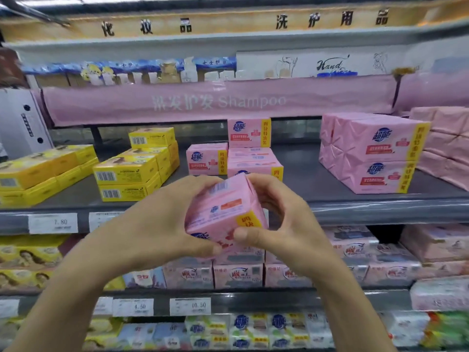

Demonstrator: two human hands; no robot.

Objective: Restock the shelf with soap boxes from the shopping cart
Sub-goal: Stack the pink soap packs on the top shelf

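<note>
Both bare forearms rise from the lower corners and converge at centre. Left hand (162,224) and right hand (286,224) face each other, fingers curled over the top of a box (223,212), thumbs pressed on its near lower face, thumb tips just beside each other

- Bright, even store light from overhead; shadows are soft.
- Wide-angle lens bows the shelf (380,207) edges.
- Corners and lower rows are smeared with blur.
</note>
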